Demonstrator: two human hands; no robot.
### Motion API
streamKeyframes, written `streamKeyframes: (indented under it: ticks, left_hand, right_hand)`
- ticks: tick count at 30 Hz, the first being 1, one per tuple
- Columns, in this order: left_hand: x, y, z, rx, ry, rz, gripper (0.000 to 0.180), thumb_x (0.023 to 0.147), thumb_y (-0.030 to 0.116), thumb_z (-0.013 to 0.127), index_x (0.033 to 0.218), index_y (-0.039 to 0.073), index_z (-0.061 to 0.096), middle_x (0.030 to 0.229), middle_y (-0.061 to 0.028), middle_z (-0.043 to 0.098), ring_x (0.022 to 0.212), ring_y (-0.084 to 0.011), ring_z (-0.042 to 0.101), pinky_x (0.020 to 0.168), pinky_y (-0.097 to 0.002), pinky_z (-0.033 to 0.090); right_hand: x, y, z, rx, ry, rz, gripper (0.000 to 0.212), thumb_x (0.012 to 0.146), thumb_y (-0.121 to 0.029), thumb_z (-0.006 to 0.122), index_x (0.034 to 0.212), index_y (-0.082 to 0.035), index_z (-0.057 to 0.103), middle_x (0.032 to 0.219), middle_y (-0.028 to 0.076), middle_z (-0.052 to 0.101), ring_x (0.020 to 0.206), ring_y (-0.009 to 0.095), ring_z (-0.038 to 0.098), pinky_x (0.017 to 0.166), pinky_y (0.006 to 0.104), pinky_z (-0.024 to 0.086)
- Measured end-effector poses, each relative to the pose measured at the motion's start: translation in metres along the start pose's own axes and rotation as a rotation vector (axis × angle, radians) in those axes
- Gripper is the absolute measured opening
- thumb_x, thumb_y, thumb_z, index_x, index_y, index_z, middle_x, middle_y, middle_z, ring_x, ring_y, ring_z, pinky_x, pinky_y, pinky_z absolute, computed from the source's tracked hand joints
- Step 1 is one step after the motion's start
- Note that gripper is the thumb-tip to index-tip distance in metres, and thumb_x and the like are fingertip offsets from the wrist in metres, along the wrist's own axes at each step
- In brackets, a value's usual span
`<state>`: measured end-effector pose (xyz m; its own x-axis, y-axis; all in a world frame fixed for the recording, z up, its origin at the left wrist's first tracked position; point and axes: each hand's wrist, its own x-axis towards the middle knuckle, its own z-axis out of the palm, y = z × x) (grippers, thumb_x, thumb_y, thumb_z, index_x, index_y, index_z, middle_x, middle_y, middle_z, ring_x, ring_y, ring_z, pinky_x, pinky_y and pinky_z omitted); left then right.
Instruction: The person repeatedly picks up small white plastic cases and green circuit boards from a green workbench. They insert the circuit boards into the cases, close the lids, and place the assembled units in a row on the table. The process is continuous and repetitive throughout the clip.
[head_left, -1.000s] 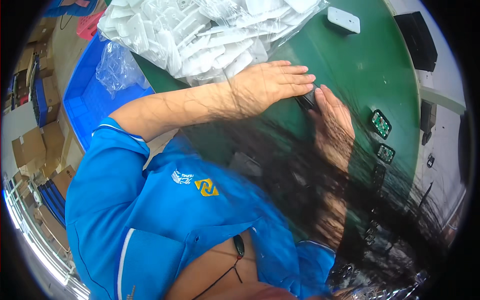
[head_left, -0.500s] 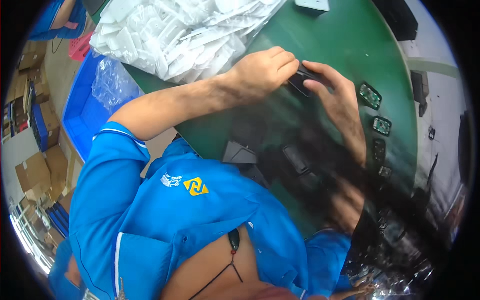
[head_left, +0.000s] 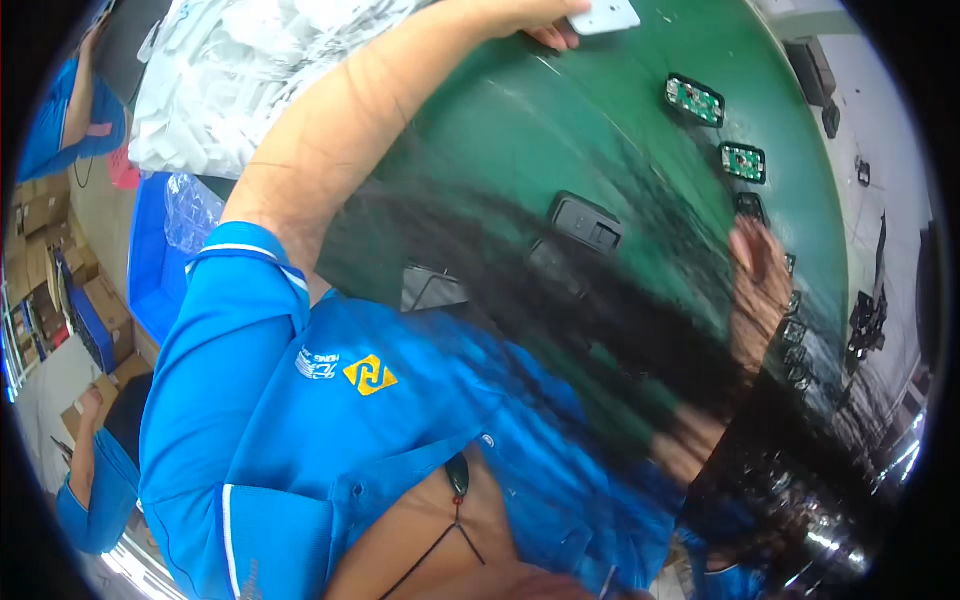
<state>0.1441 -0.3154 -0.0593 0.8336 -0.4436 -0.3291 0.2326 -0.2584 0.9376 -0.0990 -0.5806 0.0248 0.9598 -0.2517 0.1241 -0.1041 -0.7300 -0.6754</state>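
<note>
At the upper edge my left hand [head_left: 545, 18] is closed on the near left edge of a white plate [head_left: 608, 16] with small holes; part of the hand is cut off by the frame. My right hand [head_left: 760, 285] is at the right side of the table, with its fingers curled, over a row of small black cases. Just beyond its fingertips is a black case [head_left: 750, 207]. What those fingers hold, if anything, is blurred. Two cases with green circuit boards, one nearer [head_left: 743, 161] and one farther [head_left: 694, 100], lie beyond. A larger black housing [head_left: 587, 223] lies mid-table.
A big clear bag of white plastic parts [head_left: 230, 90] covers the table's far left. Beside the green table [head_left: 480, 130] stands a blue bin [head_left: 150, 250] holding clear plastic film. Dark strands blur the lower right. Other people in blue are at the left edge.
My hands have come apart from the black piece between them. The left has gone up to the white plate, the right down to the row of cases. The whole view has shifted.
</note>
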Motion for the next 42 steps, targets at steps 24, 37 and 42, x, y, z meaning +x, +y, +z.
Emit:
streamKeyframes:
  ticks: [24, 37, 42]
  left_hand:
    - [-0.257, -0.031, -0.111, 1.267, 0.627, 0.376, 0.012, 0.077, 0.009, 0.058, 0.087, 0.003, 0.059, 0.087, -0.0099, 0.055, 0.089, -0.0286, 0.052, 0.071, -0.037, 0.048]
    - [-0.267, -0.01, -0.117, 0.777, 0.73, 0.451, 0.013, 0.083, 0.012, 0.061, 0.093, 0.004, 0.06, 0.089, -0.0045, 0.062, 0.083, -0.0142, 0.056, 0.065, -0.0276, 0.046]
    - [-0.274, 0.009, -0.043, 0.242, 0.419, 0.477, 0.024, 0.085, 0.0, 0.055, 0.107, 0.004, 0.061, 0.088, -0.0074, 0.064, 0.075, -0.0161, 0.058, 0.068, -0.0262, 0.047]
  right_hand:
    - [-0.092, 0.005, 0.041, -0.202, -0.004, 0.14, 0.008, 0.088, -0.005, 0.055, 0.092, 0.001, 0.056, 0.081, 0.006, 0.056, 0.07, 0.013, 0.051, 0.06, 0.0266, 0.042]
    - [-0.088, 0.006, 0.038, 0.215, 0.023, 0.187, 0.009, 0.091, -0.008, 0.055, 0.094, 0.0, 0.057, 0.086, 0.003, 0.058, 0.073, 0.01, 0.053, 0.063, 0.023, 0.045]
    - [-0.078, -0.043, 0.053, 0.535, 0.015, 0.309, 0.018, 0.088, -0.003, 0.057, 0.105, 0.0, 0.053, 0.08, 0.004, 0.057, 0.067, 0.009, 0.054, 0.058, 0.0194, 0.043]
